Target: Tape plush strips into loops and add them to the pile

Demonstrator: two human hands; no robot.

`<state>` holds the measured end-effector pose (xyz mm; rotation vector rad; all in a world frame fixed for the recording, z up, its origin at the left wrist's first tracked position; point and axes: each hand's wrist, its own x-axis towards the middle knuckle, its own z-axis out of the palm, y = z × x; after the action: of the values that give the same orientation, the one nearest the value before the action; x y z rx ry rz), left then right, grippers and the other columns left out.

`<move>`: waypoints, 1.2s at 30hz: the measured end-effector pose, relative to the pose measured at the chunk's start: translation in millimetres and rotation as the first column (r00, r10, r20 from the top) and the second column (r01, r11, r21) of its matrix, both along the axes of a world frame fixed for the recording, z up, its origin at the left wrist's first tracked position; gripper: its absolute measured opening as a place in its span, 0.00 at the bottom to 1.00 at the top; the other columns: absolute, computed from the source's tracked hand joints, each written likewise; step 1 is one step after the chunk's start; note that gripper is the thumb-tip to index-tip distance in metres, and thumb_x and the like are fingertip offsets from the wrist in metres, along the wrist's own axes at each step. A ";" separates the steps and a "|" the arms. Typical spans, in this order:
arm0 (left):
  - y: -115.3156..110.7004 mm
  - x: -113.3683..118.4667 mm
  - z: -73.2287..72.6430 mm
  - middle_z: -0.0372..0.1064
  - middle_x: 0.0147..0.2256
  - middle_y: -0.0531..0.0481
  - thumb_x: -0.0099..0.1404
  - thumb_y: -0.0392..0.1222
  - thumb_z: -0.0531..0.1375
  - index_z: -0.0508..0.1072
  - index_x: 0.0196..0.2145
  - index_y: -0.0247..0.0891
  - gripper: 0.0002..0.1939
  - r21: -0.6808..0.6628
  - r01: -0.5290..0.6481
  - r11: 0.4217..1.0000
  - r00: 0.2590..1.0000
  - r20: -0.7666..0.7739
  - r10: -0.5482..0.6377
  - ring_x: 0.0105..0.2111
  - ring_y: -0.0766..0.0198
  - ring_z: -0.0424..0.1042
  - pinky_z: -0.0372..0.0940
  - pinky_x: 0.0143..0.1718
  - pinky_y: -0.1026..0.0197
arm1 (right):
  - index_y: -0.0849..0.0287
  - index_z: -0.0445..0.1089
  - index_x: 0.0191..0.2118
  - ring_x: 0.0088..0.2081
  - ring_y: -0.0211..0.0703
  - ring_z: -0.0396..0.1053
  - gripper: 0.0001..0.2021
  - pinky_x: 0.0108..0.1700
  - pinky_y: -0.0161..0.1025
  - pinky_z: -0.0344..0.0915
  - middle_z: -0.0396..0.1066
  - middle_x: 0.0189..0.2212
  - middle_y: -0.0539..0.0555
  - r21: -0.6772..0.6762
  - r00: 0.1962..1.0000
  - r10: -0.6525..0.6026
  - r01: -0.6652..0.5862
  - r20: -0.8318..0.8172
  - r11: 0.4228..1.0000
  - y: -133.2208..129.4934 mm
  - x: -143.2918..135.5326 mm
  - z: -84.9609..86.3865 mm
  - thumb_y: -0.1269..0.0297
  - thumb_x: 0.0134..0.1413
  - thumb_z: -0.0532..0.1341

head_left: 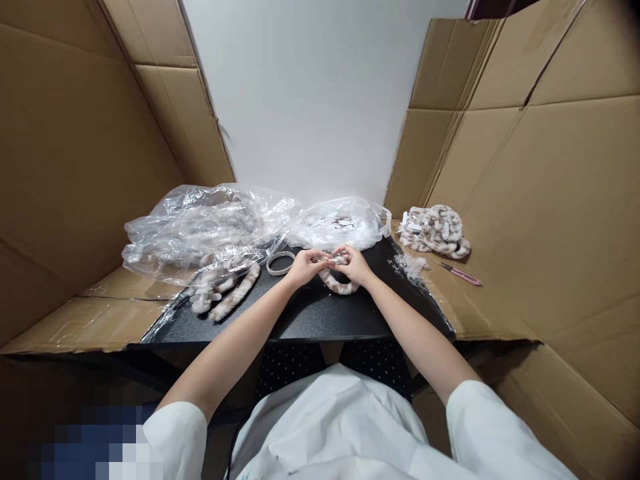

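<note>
Single head-worn view, forward and down over tabletop [320, 322]

The fur ring [339, 287] is a plush band, cream mottled with pale brown, curved into a loop. You pinch its far side between the fingertips of your left hand [305, 268] and right hand [357, 267], which partly hide that stretch. Its near arc bows toward you over the black table [325, 321]; whether they touch is unclear.
</note>
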<state>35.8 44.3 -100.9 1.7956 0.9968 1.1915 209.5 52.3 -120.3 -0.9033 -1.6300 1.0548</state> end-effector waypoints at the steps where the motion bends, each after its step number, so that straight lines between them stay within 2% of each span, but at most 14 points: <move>1: 0.0 -0.8 0.5 0.77 0.30 0.46 0.49 0.52 0.68 0.80 0.31 0.33 0.19 -0.040 0.021 0.999 1.000 0.003 -0.021 0.31 0.60 0.73 0.66 0.36 0.60 | 0.57 0.64 0.35 0.26 0.38 0.69 0.18 0.30 0.34 0.65 0.70 0.23 0.46 0.027 1.000 -0.005 0.004 0.027 1.000 -1.0 0.4 0.5 0.61 0.37 0.68; 5: -0.2 -1.6 -0.3 0.77 0.27 0.46 0.45 0.53 0.70 0.79 0.29 0.33 0.20 -0.157 0.096 0.983 0.994 0.062 -0.087 0.29 0.61 0.73 0.66 0.35 0.61 | 0.58 0.68 0.36 0.28 0.40 0.70 0.12 0.33 0.35 0.64 0.72 0.25 0.48 0.242 0.976 -0.105 0.056 0.193 0.969 -6.5 1.6 4.6 0.64 0.42 0.66; 8: 0.6 1.4 -3.8 0.74 0.24 0.47 0.46 0.56 0.69 0.78 0.27 0.32 0.21 -0.242 0.137 0.961 0.988 0.104 -0.115 0.24 0.64 0.70 0.63 0.28 0.63 | 0.59 0.72 0.35 0.30 0.42 0.71 0.07 0.37 0.37 0.64 0.74 0.26 0.51 0.397 0.933 -0.232 0.110 0.274 0.911 -6.5 5.1 7.6 0.70 0.45 0.62; 10: 2.1 3.8 -6.1 0.72 0.21 0.48 0.48 0.58 0.67 0.77 0.26 0.32 0.23 -0.255 0.112 0.960 0.991 0.098 -0.090 0.20 0.67 0.67 0.59 0.23 0.65 | 0.59 0.74 0.34 0.32 0.43 0.72 0.08 0.38 0.37 0.64 0.75 0.28 0.52 0.436 0.914 -0.288 0.143 0.287 0.889 -4.0 8.6 7.7 0.73 0.45 0.61; 12: 4.1 4.8 -7.2 0.70 0.20 0.49 0.49 0.59 0.66 0.76 0.26 0.31 0.23 -0.228 0.039 0.973 0.996 0.086 -0.019 0.18 0.69 0.63 0.55 0.20 0.66 | 0.59 0.75 0.32 0.32 0.43 0.72 0.08 0.38 0.37 0.64 0.75 0.28 0.52 0.419 0.901 -0.285 0.132 0.328 0.898 -1.2 11.5 6.2 0.73 0.44 0.62; 14: 5.5 3.8 -6.8 0.70 0.20 0.50 0.49 0.60 0.66 0.76 0.26 0.32 0.24 -0.183 -0.036 0.982 0.996 0.074 0.051 0.18 0.69 0.62 0.54 0.20 0.66 | 0.59 0.75 0.33 0.32 0.44 0.71 0.09 0.38 0.38 0.65 0.75 0.28 0.51 0.377 0.895 -0.221 0.065 0.387 0.924 0.2 12.6 4.0 0.73 0.41 0.65; 16: 5.0 2.0 -5.6 0.71 0.21 0.50 0.51 0.60 0.64 0.76 0.27 0.32 0.24 -0.115 -0.084 0.990 0.995 0.044 0.090 0.20 0.67 0.64 0.56 0.23 0.65 | 0.59 0.74 0.39 0.35 0.45 0.72 0.17 0.40 0.38 0.65 0.76 0.34 0.51 0.321 0.910 -0.127 -0.007 0.395 0.947 -0.1 11.6 2.4 0.70 0.36 0.69; 18: 2.8 1.1 -4.5 0.71 0.22 0.50 0.53 0.59 0.63 0.76 0.27 0.33 0.22 -0.030 -0.109 0.994 0.994 -0.001 0.109 0.23 0.66 0.66 0.58 0.25 0.64 | 0.59 0.72 0.44 0.39 0.45 0.72 0.23 0.43 0.39 0.66 0.76 0.39 0.52 0.266 0.942 -0.039 -0.054 0.334 0.963 -1.6 9.0 2.0 0.66 0.36 0.71; 21: -1.1 3.3 -5.1 0.71 0.23 0.52 0.54 0.56 0.64 0.73 0.31 0.34 0.20 0.025 -0.103 0.994 0.994 -0.015 0.104 0.22 0.67 0.65 0.56 0.25 0.65 | 0.60 0.72 0.43 0.38 0.44 0.72 0.20 0.42 0.40 0.67 0.76 0.36 0.54 0.201 0.984 -0.023 -0.012 0.175 0.980 -4.1 3.6 2.6 0.59 0.43 0.68; 23: -1.8 5.7 -7.4 0.68 0.22 0.55 0.53 0.55 0.66 0.70 0.33 0.35 0.20 -0.007 -0.076 0.997 0.997 0.030 0.076 0.20 0.70 0.62 0.53 0.23 0.67 | 0.61 0.73 0.38 0.35 0.43 0.73 0.15 0.40 0.40 0.67 0.76 0.33 0.54 0.188 0.992 -0.061 0.039 0.112 0.981 -4.8 0.5 3.3 0.59 0.44 0.67; 26: 1.2 7.6 -12.1 0.66 0.21 0.56 0.51 0.56 0.67 0.65 0.31 0.37 0.22 -0.120 0.034 0.992 0.989 0.148 -0.016 0.20 0.70 0.62 0.52 0.22 0.68 | 0.61 0.74 0.33 0.32 0.42 0.72 0.11 0.37 0.39 0.67 0.76 0.30 0.54 0.201 0.987 -0.094 0.066 0.130 0.977 -5.0 -1.1 4.8 0.61 0.43 0.67; 29: 5.4 6.3 -15.2 0.66 0.21 0.56 0.48 0.57 0.69 0.64 0.32 0.37 0.25 -0.254 0.165 0.953 0.956 0.279 -0.091 0.21 0.70 0.65 0.55 0.23 0.68 | 0.61 0.75 0.34 0.32 0.41 0.71 0.09 0.38 0.38 0.66 0.76 0.31 0.53 0.269 0.975 -0.105 0.049 0.198 0.962 -5.9 1.2 7.8 0.63 0.45 0.66; 33: 6.4 3.2 -15.3 0.66 0.23 0.57 0.44 0.54 0.71 0.66 0.33 0.36 0.26 -0.372 0.269 0.888 0.920 0.371 -0.123 0.21 0.72 0.63 0.55 0.24 0.68 | 0.61 0.73 0.35 0.31 0.39 0.69 0.06 0.37 0.36 0.63 0.75 0.30 0.52 0.349 0.927 -0.083 -0.054 0.367 0.936 -8.6 5.1 13.2 0.65 0.52 0.63; 36: 5.6 2.6 -14.2 0.65 0.24 0.56 0.45 0.52 0.71 0.67 0.33 0.35 0.25 -0.421 0.298 0.856 0.914 0.384 -0.130 0.21 0.72 0.62 0.54 0.24 0.68 | 0.61 0.72 0.33 0.31 0.38 0.67 0.07 0.35 0.35 0.60 0.73 0.29 0.53 0.364 0.850 -0.052 -0.168 0.524 0.916 -10.4 4.4 16.0 0.66 0.59 0.58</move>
<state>38.4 50.0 -115.0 1.2221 0.7691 0.9691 213.9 41.9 -104.3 -0.9091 -2.2418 0.4848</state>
